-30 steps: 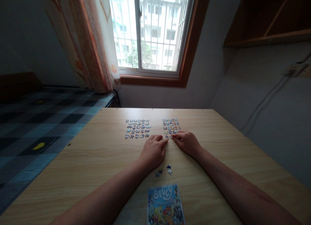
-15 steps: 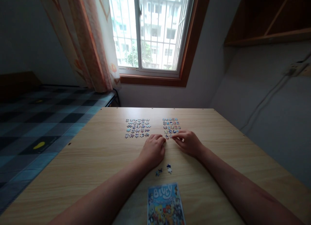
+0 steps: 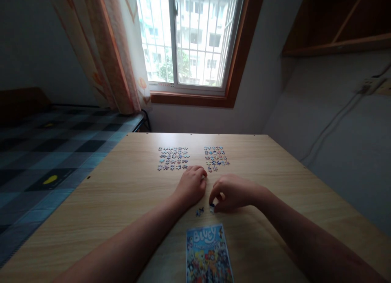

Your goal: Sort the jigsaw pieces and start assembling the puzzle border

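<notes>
My right hand point(image 3: 230, 192) reaches down to a dark-blue and white jigsaw piece point(image 3: 211, 208) on the table, its thumb and forefinger closed at the piece's edges. My left hand point(image 3: 193, 184) rests on the table with its fingers curled together; what they hold, if anything, is hidden. Just below the left wrist lie some loose jigsaw pieces point(image 3: 199, 211). Past my hands, jigsaw pieces are laid in rows in two groups, a left group point(image 3: 173, 156) and a right group point(image 3: 215, 157). The left hand is close to both groups.
A blue puzzle picture card point(image 3: 209, 254) marked "Bluey" lies at the near side of the wooden table point(image 3: 122, 201). A bed point(image 3: 61, 152) with a checked cover stands at the left. Behind the table are a window point(image 3: 198, 42) and a curtain point(image 3: 106, 50).
My right hand has moved from the right group of pieces back toward me, down to the dark-blue and white jigsaw piece. My left hand stays nearly in place.
</notes>
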A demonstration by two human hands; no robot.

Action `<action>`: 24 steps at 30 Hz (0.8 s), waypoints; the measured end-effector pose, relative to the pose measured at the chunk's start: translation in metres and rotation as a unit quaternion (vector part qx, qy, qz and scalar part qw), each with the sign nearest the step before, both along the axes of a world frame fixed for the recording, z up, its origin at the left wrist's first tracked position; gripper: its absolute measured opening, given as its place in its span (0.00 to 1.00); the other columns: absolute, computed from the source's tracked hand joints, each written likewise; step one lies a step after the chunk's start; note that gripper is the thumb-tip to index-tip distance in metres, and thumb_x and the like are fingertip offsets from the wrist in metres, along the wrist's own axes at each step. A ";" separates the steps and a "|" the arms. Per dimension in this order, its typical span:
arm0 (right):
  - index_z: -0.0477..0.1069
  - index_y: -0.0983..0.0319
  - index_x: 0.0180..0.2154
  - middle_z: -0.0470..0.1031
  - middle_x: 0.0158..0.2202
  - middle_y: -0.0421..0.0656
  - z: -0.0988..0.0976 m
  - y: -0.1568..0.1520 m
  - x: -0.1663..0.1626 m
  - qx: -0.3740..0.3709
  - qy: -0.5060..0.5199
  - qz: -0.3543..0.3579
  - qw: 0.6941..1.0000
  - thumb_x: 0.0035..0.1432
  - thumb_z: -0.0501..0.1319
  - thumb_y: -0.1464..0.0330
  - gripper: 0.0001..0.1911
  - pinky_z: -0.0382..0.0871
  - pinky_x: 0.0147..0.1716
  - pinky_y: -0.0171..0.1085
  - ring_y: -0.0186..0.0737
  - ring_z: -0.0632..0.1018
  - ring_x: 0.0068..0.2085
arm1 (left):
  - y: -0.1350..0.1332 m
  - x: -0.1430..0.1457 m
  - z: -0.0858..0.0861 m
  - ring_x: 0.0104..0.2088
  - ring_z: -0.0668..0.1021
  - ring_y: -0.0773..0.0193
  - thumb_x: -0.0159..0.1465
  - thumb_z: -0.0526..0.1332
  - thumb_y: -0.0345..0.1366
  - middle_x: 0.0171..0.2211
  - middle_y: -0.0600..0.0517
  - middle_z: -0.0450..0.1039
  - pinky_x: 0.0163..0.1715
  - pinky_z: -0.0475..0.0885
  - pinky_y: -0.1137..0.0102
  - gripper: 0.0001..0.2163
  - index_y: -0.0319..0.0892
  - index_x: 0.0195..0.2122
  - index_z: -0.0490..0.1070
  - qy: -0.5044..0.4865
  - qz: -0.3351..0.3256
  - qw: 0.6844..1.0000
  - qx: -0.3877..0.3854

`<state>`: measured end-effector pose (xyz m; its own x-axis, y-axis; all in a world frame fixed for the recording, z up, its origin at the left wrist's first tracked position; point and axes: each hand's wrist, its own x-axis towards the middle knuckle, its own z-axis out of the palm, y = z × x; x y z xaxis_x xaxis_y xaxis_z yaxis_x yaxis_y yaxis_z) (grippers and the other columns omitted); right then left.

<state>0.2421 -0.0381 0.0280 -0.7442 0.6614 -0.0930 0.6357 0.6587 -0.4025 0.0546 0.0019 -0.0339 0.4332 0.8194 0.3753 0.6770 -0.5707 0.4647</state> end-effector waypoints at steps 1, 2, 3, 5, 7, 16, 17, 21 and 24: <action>0.83 0.55 0.38 0.79 0.28 0.37 0.002 -0.002 -0.001 0.012 -0.012 0.001 1.000 0.51 0.69 0.64 0.10 0.61 0.28 0.33 0.33 0.74 0.28 | 0.000 0.000 0.000 0.48 0.73 0.54 0.57 0.57 0.25 0.44 0.47 0.77 0.54 0.69 0.58 0.09 0.42 0.36 0.74 0.001 0.000 1.000 0.001; 0.83 0.55 0.37 0.80 0.28 0.38 0.004 -0.003 -0.001 0.026 -0.022 0.002 0.999 0.50 0.69 0.64 0.10 0.61 0.29 0.33 0.33 0.75 0.28 | 0.000 0.000 0.000 0.48 0.73 0.54 0.57 0.57 0.25 0.44 0.47 0.77 0.54 0.69 0.58 0.09 0.42 0.35 0.74 0.002 -0.001 1.000 0.002; 0.83 0.55 0.37 0.80 0.29 0.38 0.005 -0.004 -0.002 0.040 -0.027 0.003 0.999 0.50 0.69 0.64 0.10 0.61 0.29 0.33 0.34 0.75 0.29 | 0.000 0.000 0.000 0.48 0.73 0.54 0.57 0.57 0.25 0.44 0.47 0.77 0.53 0.69 0.58 0.09 0.42 0.35 0.74 0.003 -0.001 1.000 0.002; 0.82 0.54 0.37 0.81 0.29 0.38 0.005 -0.005 -0.002 0.062 -0.025 0.005 0.998 0.49 0.70 0.64 0.10 0.61 0.29 0.34 0.35 0.76 0.30 | 0.000 0.000 0.001 0.48 0.74 0.55 0.57 0.57 0.25 0.43 0.47 0.77 0.53 0.69 0.58 0.10 0.42 0.35 0.74 0.002 -0.002 1.000 0.002; 0.82 0.53 0.37 0.81 0.30 0.37 0.003 -0.005 -0.002 0.072 -0.012 0.011 0.997 0.50 0.69 0.65 0.09 0.62 0.29 0.33 0.35 0.76 0.30 | 0.000 -0.001 0.001 0.48 0.74 0.55 0.57 0.57 0.25 0.43 0.47 0.76 0.53 0.69 0.58 0.10 0.42 0.35 0.74 0.001 -0.003 1.000 0.002; 0.82 0.53 0.32 0.81 0.28 0.36 0.008 -0.003 0.004 0.071 -0.029 -0.020 0.997 0.49 0.67 0.69 0.07 0.62 0.28 0.33 0.34 0.76 0.28 | -0.001 -0.001 0.004 0.48 0.73 0.54 0.55 0.57 0.23 0.44 0.46 0.76 0.54 0.68 0.58 0.12 0.42 0.36 0.74 0.009 -0.008 1.000 -0.003; 0.82 0.53 0.32 0.81 0.28 0.36 0.009 0.001 0.010 0.071 -0.040 -0.033 0.996 0.49 0.67 0.70 0.08 0.62 0.28 0.33 0.34 0.76 0.28 | -0.001 -0.001 0.004 0.49 0.73 0.54 0.55 0.56 0.23 0.44 0.46 0.76 0.54 0.68 0.58 0.12 0.42 0.36 0.75 0.009 -0.007 1.000 -0.003; 0.83 0.51 0.34 0.82 0.29 0.36 0.000 0.022 0.040 0.092 -0.043 -0.095 0.990 0.49 0.65 0.74 0.13 0.63 0.29 0.33 0.35 0.77 0.29 | 0.000 -0.001 0.002 0.49 0.73 0.54 0.55 0.57 0.23 0.45 0.47 0.76 0.55 0.68 0.58 0.12 0.42 0.37 0.75 0.010 -0.011 1.000 -0.001; 0.83 0.52 0.34 0.83 0.33 0.37 -0.017 0.038 0.057 0.148 -0.011 -0.145 0.978 0.53 0.63 0.75 0.14 0.66 0.33 0.33 0.35 0.79 0.32 | 0.000 -0.002 0.002 0.50 0.73 0.54 0.54 0.57 0.23 0.46 0.47 0.76 0.55 0.68 0.58 0.13 0.42 0.37 0.75 0.011 -0.014 1.000 -0.002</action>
<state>0.2993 0.0003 0.0113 -0.5213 0.8447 0.1213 0.8195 0.5352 -0.2049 0.0529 0.0021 -0.0314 0.4634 0.8089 0.3619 0.6708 -0.5871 0.4531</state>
